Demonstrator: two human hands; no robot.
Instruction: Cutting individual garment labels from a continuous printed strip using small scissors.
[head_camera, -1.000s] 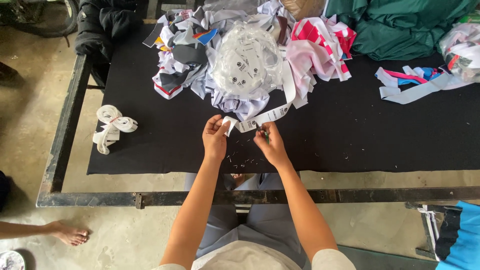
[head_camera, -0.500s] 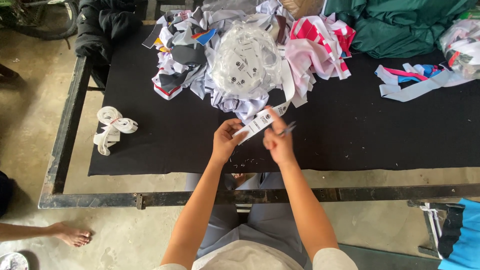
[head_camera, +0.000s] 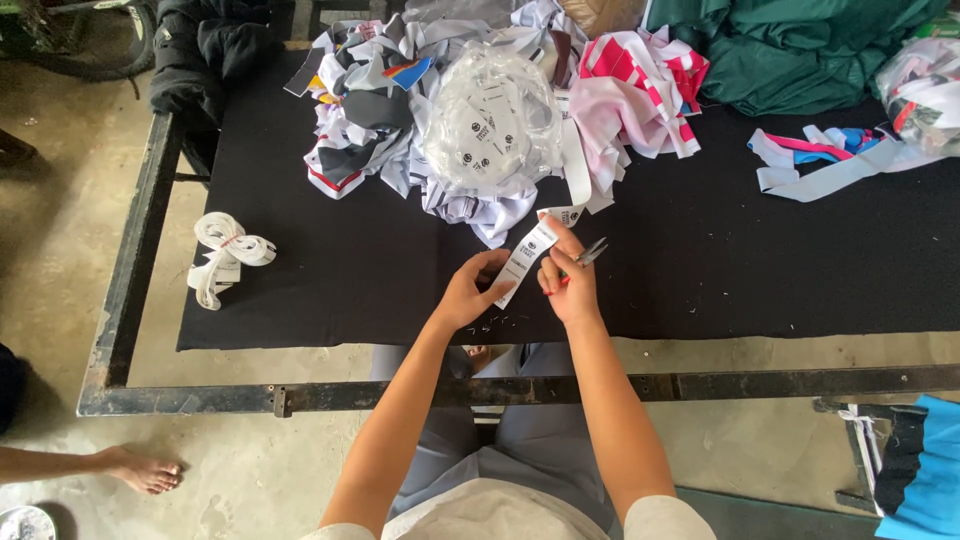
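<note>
Far left: bare foot (head_camera: 140, 468) of another person on the concrete floor, well clear of the table. Black-covered table (head_camera: 300, 300) sits in a metal frame (head_camera: 130, 290); frame rail runs along the near edge between the person and the work.

Coil of white label tape (head_camera: 228, 252) lies alone on the cloth near the left edge, well apart from both hands. Open black cloth between it and the hands.

Left hand (head_camera: 468, 295): fingers curled in narrow, thumb and fingertips pinching the lower end of a white label strip (head_camera: 525, 258). Hand sits just above the cloth near the table's near edge. Small thread or paper bits on the cloth just below it.

Label strip runs tilted up and right from the left hand to the right hand's fingertips, then on toward the pile behind.

Right hand (head_camera: 570, 285): closed around small thread snips (head_camera: 588, 253), red bit showing at the palm, blades poking out to the right. Its fingertips also pinch the strip's upper part. Hands nearly touching.

Behind the hands: clear plastic bag of labels (head_camera: 490, 120) on a heap of fabric scraps (head_camera: 380, 110), pink-and-white cloth (head_camera: 640, 90) beside it.

Right side: green fabric (head_camera: 800, 50) at the far edge, loose strips (head_camera: 830, 165) nearer. Wide bare cloth right of the hands, out to the table edge.
</note>
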